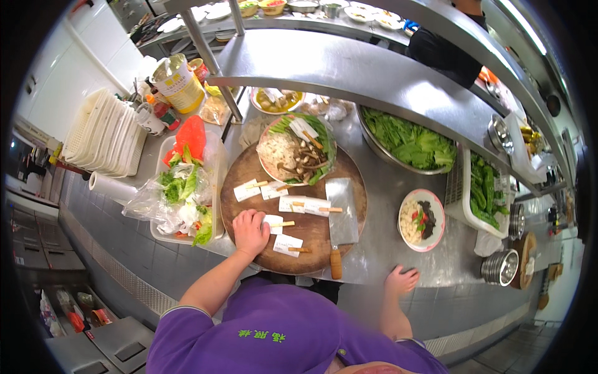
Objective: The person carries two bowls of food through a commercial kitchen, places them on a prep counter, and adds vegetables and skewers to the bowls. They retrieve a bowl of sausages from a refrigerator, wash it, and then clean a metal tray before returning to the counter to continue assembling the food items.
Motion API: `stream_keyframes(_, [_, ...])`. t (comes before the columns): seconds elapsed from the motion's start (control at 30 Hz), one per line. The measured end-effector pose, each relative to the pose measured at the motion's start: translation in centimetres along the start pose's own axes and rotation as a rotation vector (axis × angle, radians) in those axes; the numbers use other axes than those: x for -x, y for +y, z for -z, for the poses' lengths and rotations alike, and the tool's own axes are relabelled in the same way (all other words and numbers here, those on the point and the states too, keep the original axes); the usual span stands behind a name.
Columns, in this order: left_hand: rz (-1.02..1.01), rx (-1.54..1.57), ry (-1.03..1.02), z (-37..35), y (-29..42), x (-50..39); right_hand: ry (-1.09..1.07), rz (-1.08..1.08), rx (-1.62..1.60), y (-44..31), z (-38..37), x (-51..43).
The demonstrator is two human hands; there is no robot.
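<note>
My left hand [251, 231] rests on the round wooden chopping board [310, 257], its thumb against a paper slip [274, 223] with a wooden clothespin. Several more clipped slips lie around it, one being a white slip [286, 243] nearer to me. A cleaver [342, 210] lies on the board's right side, handle towards me. Behind the slips, a bowl [299, 149] holds mushrooms, greens and pale shreds. My right hand [402, 280] is at the steel counter's front edge, fingers curled; a dark spot shows between them, unclear. Beyond it stands a bowl [421, 219] of pale pieces, black fungus and red pepper.
Left stand a plastic tub [156, 231] of bagged vegetables, stacked white baskets [105, 133] and a large can [177, 86]. Right are leafy greens [411, 140], a basket of green peppers [486, 191] and steel bowls [500, 267]. A steel shelf [327, 61] spans overhead; another person [444, 51] stands beyond.
</note>
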State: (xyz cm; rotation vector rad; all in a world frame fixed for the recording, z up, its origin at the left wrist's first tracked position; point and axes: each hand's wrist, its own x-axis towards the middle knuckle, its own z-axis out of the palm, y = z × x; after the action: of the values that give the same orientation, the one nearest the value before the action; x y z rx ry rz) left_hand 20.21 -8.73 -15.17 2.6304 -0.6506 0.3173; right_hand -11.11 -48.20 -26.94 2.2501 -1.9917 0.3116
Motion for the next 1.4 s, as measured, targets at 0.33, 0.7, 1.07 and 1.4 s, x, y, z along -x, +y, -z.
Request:
stream_keyframes(0.33, [-0.06,-0.003,-0.02,-1.1,-0.3,0.4,0.055,-0.007,-0.12,0.5,0.2,-0.3])
stream_keyframes(0.7, [-0.097,-0.111,-0.061,-1.5,0.1,0.1,0.014,-0.07,-0.145,-0.4,1.7,-0.4])
stream_keyframes(1.07, [-0.079,-0.127,-0.064,-1.2,0.2,0.4,0.004,-0.165,-0.13,-1.6,2.1,-0.8])
stream_keyframes(1.4, [-0.085,-0.114,-0.071,-1.3,0.5,0.0,0.011,-0.144,-0.125,-1.2,1.3,-0.8])
